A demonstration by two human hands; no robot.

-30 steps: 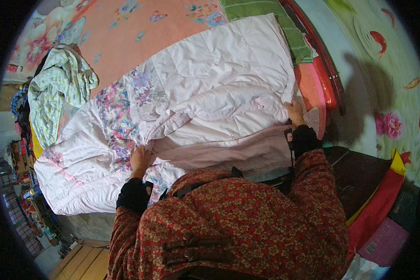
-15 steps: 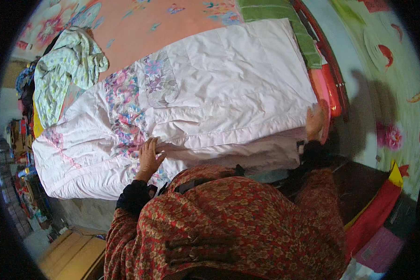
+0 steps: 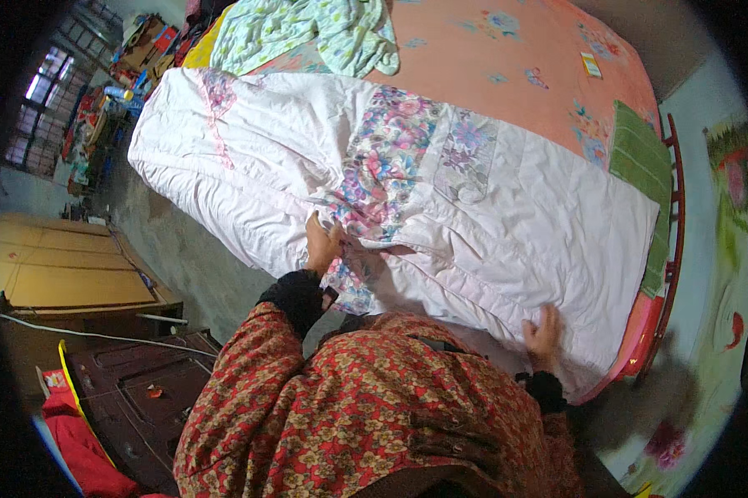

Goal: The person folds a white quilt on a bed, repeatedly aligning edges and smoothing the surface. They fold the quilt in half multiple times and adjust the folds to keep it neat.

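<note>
A white quilt (image 3: 540, 224) with a floral strip (image 3: 397, 149) and a grey floral patch (image 3: 467, 153) lies folded across the near side of the bed. My left hand (image 3: 324, 245) is at its near edge, beside the lower end of the floral strip. Thumb and fingers there close on bunched cloth; the fingertips are partly lost in the folds. Farther right, my right hand (image 3: 545, 339) rests on the near edge of the quilt, slightly blurred, with its fingers apart and nothing in them.
An orange flowered bed sheet (image 3: 457, 50) spreads beyond the quilt. A pale dotted blanket (image 3: 308, 33) lies crumpled at the far left, a green striped cloth (image 3: 640, 158) at the right. A red bed rail (image 3: 677, 199) borders the wall. Dark furniture (image 3: 141, 398) stands at lower left.
The view has swung, showing more of the room's left side. My right hand has come off the quilt's right corner onto its near edge. My left hand has gone from lying flat to gripping cloth.
</note>
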